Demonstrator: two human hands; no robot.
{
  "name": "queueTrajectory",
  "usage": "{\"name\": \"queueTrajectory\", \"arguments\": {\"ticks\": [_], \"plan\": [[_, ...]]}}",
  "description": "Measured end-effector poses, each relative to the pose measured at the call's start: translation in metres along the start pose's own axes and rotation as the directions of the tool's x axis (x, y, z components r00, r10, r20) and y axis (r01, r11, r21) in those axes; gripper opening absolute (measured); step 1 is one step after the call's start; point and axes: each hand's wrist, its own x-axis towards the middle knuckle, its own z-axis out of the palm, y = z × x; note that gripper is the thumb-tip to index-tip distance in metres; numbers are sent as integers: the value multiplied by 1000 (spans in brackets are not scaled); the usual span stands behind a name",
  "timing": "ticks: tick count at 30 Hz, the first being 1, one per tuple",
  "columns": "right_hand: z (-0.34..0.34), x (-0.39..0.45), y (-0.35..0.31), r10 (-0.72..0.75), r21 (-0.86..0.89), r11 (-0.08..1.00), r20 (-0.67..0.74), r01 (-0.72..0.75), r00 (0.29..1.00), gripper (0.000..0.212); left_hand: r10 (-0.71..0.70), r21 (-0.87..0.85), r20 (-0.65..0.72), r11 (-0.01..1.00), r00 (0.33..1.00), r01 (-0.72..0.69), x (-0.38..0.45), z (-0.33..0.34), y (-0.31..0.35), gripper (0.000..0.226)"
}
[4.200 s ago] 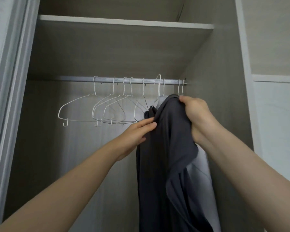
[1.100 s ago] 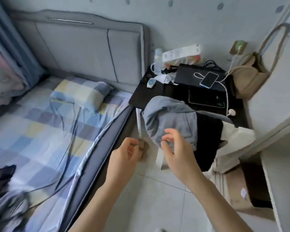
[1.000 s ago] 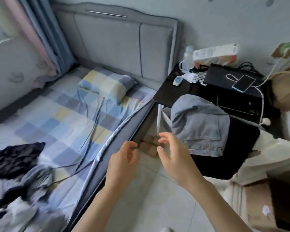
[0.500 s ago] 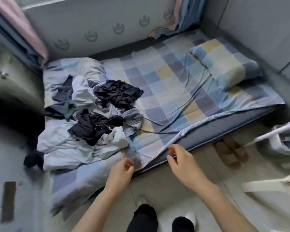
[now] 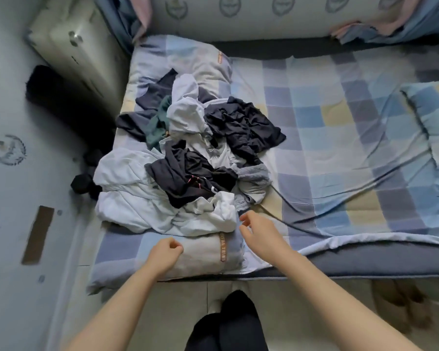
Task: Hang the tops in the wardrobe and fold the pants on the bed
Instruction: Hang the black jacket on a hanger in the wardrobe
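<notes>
Since half a second back I've stepped square to the bed (image 5: 340, 153) and the clothes pile (image 5: 193, 158) now sits dead ahead, hands closer to it. All places relative to the pile. Left of it, off the mattress: a pale cabinet (image 5: 71, 49) and dark lumps on the floor (image 5: 85, 183), can't tell what they are. My left hand (image 5: 164, 252) hovers just below the pile's near edge over a folded quilt (image 5: 208, 252), fingers curled in, holding nothing. The pile itself is a tangle of white, black, grey and one teal piece, tops and pants mixed, none sorted yet. My right hand (image 5: 257, 230) is just beside the pile's lower right corner, fingers loosely spread, empty, nearly touching the white garment (image 5: 223, 211). Right of the pile: bare checked sheet, then a pillow (image 5: 431, 110) well apart. Risk, my guess: garments are twisted together, so pulling the white one could drag others along or off the near edge onto the floor; also easy to mistake pants for a top while bunched.
</notes>
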Motion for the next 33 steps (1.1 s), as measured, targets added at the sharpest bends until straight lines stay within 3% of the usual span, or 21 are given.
{"name": "queueTrajectory", "arguments": {"ticks": [9, 13, 19, 23, 25, 29, 33], "plan": [[45, 179, -25, -88, -199, 974, 123, 111, 989, 28, -160, -318, 19, 935, 987, 158, 134, -23, 2, 12], [87, 243, -24, -62, -252, 960, 227, 121, 972, 38, -206, -411, -81, 898, 975, 156, 209, -30, 5, 15], [141, 301, -8, -59, -330, 935, 221, 131, 974, 54, -258, -685, -104, 718, 960, 119, 288, -24, -3, 60], [161, 311, -1, 48, -336, 941, 237, 35, 970, 73, -256, -744, -152, 666, 955, 60, 291, -30, 2, 35], [167, 306, 2, 52, -373, 927, 208, 30, 977, 63, -226, -758, -185, 652, 956, 7, 280, -34, 8, 45], [163, 287, -6, -10, -346, 937, 107, 46, 994, 21, -111, -764, -223, 637, 969, -103, 237, -47, 8, 43], [132, 241, -31, -86, -219, 970, 78, 101, 993, 21, -112, -783, -164, 619, 980, -60, 193, -73, -6, 60]]}}
